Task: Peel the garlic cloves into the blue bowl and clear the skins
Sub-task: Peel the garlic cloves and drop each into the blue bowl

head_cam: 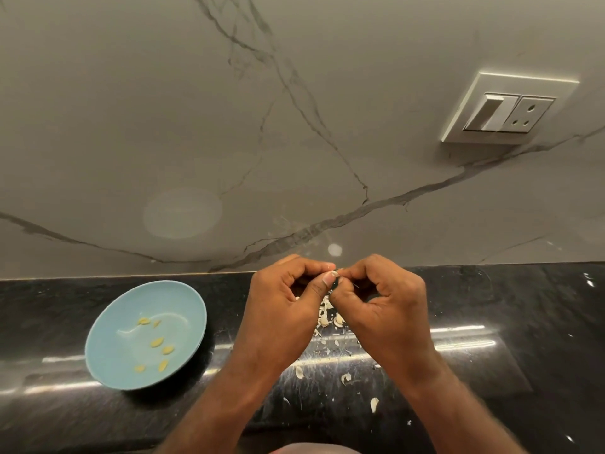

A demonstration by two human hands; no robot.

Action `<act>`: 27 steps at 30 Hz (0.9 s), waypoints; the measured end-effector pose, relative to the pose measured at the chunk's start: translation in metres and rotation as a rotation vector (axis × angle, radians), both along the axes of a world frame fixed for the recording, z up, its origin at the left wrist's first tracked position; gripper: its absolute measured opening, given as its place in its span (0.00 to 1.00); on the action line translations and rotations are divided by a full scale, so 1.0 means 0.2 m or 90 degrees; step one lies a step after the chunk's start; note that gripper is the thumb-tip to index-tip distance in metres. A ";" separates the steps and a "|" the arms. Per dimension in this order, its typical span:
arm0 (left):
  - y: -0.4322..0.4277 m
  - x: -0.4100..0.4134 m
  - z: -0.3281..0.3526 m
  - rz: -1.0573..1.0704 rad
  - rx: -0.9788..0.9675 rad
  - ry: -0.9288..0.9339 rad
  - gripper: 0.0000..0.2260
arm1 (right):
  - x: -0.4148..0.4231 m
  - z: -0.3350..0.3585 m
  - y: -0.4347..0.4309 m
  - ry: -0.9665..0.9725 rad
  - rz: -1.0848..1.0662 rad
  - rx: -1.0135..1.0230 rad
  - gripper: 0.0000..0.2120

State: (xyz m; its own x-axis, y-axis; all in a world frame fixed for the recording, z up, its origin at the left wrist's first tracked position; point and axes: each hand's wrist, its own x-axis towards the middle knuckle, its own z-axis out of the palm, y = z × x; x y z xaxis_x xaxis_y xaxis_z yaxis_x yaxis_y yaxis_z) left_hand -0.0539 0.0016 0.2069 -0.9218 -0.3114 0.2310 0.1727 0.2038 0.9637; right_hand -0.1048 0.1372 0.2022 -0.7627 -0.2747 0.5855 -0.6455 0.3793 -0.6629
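My left hand [284,296] and my right hand [386,299] meet above the black counter, fingertips pinched together on a small garlic clove [334,274] that is mostly hidden between them. The blue bowl [108,339] sits to the left on the counter and holds several peeled yellowish cloves [157,342]. Pale garlic skins [325,314] lie scattered on the counter below and between my hands, with loose flakes [374,404] nearer the front edge.
The black polished counter [523,322] runs across the view. Behind it rises a grey marble-veined wall [229,126] with a white switch and socket plate [509,109] at the upper right.
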 end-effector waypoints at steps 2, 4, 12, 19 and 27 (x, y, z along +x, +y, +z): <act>-0.01 0.00 -0.01 -0.006 -0.012 -0.012 0.07 | 0.01 -0.01 -0.01 -0.038 0.004 -0.024 0.06; -0.02 0.00 -0.02 -0.011 -0.015 -0.026 0.07 | 0.02 -0.01 -0.01 -0.082 0.020 -0.046 0.06; -0.06 0.00 -0.03 -0.058 0.067 -0.077 0.06 | 0.04 0.01 -0.02 -0.284 0.069 -0.131 0.09; -0.05 -0.01 -0.01 -0.075 0.243 -0.040 0.06 | 0.02 0.01 -0.04 -0.458 0.122 -0.323 0.08; -0.05 -0.01 -0.04 -0.027 0.222 -0.059 0.07 | 0.00 0.02 0.02 -0.391 0.089 -0.281 0.07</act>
